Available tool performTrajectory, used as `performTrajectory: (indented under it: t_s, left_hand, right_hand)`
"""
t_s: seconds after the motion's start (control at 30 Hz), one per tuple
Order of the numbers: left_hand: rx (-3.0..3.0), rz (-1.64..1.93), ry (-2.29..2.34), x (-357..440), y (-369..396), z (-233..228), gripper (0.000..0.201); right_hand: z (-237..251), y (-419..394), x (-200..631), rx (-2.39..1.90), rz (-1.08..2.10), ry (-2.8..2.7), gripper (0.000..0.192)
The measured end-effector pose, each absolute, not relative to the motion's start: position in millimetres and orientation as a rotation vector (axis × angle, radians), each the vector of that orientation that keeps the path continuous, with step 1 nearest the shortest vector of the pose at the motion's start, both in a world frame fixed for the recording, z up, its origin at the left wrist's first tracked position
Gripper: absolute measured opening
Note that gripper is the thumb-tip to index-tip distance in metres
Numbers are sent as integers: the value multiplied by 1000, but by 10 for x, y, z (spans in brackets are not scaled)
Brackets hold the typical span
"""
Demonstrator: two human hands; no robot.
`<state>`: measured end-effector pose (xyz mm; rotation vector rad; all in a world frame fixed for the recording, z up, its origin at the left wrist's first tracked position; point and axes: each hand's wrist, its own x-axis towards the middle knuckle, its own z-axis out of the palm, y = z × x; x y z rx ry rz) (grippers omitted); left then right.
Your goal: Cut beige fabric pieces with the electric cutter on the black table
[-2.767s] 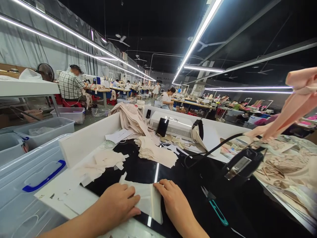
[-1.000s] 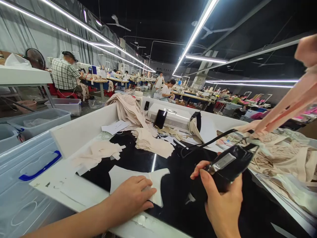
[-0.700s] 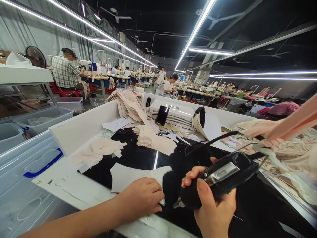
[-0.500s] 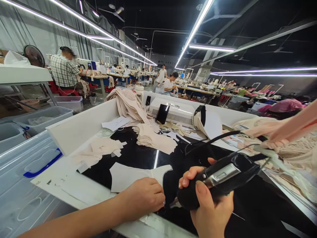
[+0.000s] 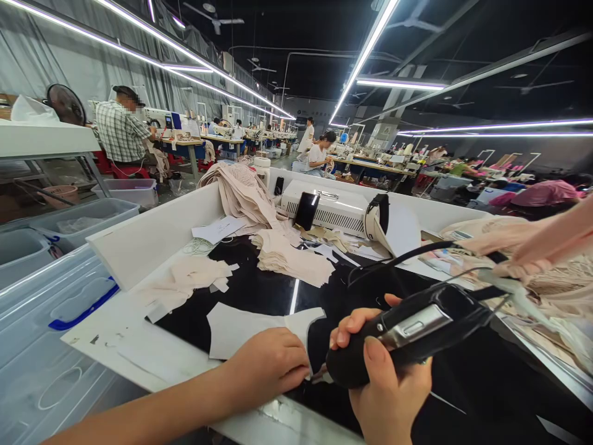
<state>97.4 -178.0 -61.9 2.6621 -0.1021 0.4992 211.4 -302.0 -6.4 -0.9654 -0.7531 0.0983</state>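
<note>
A pale curved cut piece [image 5: 250,327], perhaps fabric, lies flat on the black glossy work surface [image 5: 273,295]. My left hand [image 5: 273,361] is closed at its near right edge, fingertips pinching the edge; the hand covers part of the piece. In my right hand [image 5: 393,383] is a black corded handheld power tool [image 5: 412,334] with a silver plate on its side. Its fingers wrap around the rounded body. The tool's tip points left and sits close to my left fingertips at the piece's edge. A black cable [image 5: 407,256] runs from its rear.
Beyond the piece lies a stack of beige cut pieces [image 5: 294,262], with loose beige scraps [image 5: 189,278] to the left. A phone [image 5: 306,211] leans on a white vented machine [image 5: 333,210]. Beige fabric strips pile at right. Clear plastic bins [image 5: 69,296] stand left. People sit at sewing machines behind.
The tool in my right hand has moved slightly left, bringing its tip nearer my left fingers. My left hand stays at the piece's edge. The view has shifted a little.
</note>
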Motion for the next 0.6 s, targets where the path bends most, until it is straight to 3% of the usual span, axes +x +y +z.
performTrajectory:
  t_s: [0.6]
  left_hand:
    - [2520, 599, -50, 988, -1808, -681, 11]
  right_hand:
    - [-108, -2993, 2122, -969, 43, -756, 42]
